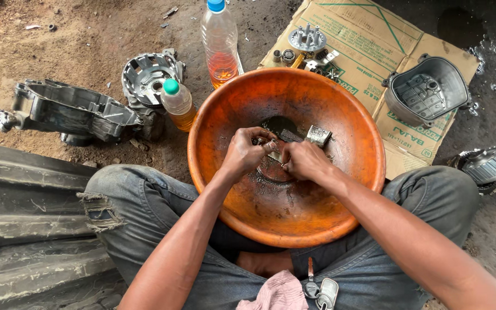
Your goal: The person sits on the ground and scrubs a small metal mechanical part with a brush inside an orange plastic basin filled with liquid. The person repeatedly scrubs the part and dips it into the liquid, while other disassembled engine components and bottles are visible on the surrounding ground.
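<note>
Metal part, small and grey, sat low in an orange bowl between the person's knees, over a dark oily puddle. The right hand was curled shut around its near end; the left hand pinched closed on something small beside it, too hidden to identify. Working well here probably meant keeping both grips firm and low over the puddle. Around lay dirt ground, flattened cardboard, two bottles and engine casings.
</note>
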